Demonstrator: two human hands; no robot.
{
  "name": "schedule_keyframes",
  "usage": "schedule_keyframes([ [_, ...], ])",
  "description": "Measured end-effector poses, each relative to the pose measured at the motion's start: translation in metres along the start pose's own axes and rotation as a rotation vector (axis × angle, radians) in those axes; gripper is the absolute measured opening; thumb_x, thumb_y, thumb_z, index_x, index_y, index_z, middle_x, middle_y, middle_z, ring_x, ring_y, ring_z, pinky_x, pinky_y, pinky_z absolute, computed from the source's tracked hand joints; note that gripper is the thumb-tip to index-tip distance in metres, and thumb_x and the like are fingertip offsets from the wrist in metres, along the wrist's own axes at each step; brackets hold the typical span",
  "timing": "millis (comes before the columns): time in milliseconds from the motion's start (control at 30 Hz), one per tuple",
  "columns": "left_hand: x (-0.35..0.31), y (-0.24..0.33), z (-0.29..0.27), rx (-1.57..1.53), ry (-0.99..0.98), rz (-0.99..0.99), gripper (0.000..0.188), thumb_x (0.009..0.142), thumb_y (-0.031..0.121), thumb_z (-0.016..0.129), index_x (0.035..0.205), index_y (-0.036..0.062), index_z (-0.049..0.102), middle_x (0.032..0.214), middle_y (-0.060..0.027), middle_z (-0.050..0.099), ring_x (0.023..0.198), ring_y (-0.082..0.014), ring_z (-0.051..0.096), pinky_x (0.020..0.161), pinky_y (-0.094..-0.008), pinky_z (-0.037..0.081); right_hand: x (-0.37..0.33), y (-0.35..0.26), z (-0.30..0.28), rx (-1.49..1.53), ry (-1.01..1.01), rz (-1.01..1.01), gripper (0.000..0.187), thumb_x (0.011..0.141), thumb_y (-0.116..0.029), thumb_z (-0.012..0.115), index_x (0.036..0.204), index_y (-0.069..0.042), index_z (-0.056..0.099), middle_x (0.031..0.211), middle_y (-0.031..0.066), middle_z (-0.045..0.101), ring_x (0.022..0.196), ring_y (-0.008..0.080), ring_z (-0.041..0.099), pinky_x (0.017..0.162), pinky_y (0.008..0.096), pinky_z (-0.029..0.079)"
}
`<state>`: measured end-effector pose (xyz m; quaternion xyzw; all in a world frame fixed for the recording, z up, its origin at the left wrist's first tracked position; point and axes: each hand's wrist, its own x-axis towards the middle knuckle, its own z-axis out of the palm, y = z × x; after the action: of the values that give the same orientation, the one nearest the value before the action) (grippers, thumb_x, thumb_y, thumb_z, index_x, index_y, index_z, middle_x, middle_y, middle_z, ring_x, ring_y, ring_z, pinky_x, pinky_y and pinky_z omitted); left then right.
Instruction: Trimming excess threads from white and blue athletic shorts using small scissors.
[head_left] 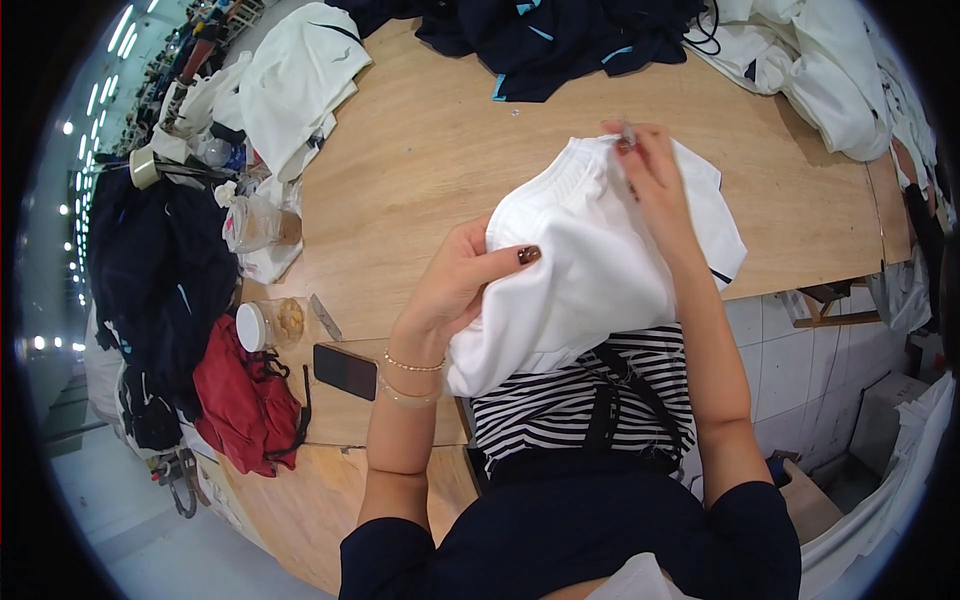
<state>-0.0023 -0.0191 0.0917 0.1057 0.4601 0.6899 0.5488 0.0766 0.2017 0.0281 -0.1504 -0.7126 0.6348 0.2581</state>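
White shorts [590, 250] with a gathered elastic waistband and a dark stripe near one hem hang bunched between my hands, partly over the table edge and my lap. My left hand [465, 270] pinches the cloth below the waistband, thumb on top and the other fingers hidden beneath. At the far end of the waistband, my right hand [650, 165] is closed, its fingertips around a small, shiny greyish thing. Blur keeps me from telling what that thing is.
A phone [345, 371], a clear jar with a white lid [270, 325] and a plastic container [262, 228] lie left on the wooden table [400, 150]. Around them are a red drawstring bag [245, 400], dark garments [560, 45] at the back and white garments [830, 80] at the far right.
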Motion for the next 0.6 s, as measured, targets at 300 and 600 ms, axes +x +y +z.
schedule_keyframes([
  [300,0.022,0.003,0.029,-0.087,0.053,0.140,0.035,0.084,0.000,0.059,0.118,-0.0058,0.051,0.108,-0.0108,0.063,0.091,-0.0129,0.063,0.082,-0.0275,0.052,-0.049,-0.071,-0.028,-0.035,0.050,-0.047,0.031,0.081,0.002,0.064,0.112,-0.002,0.057,0.083,0.0027,0.056,0.077,0.0087,0.051,0.073,0.0203,0.043],
  [600,0.026,-0.002,0.033,-0.058,0.066,0.221,0.041,0.080,-0.003,0.054,0.120,-0.0052,0.050,0.107,-0.0079,0.062,0.089,-0.0099,0.060,0.080,-0.0245,0.050,-0.054,-0.074,-0.011,-0.282,0.013,-0.150,0.024,0.070,-0.005,0.076,0.087,0.000,0.059,0.078,0.0059,0.060,0.071,0.0149,0.058,0.066,0.0248,0.048],
])
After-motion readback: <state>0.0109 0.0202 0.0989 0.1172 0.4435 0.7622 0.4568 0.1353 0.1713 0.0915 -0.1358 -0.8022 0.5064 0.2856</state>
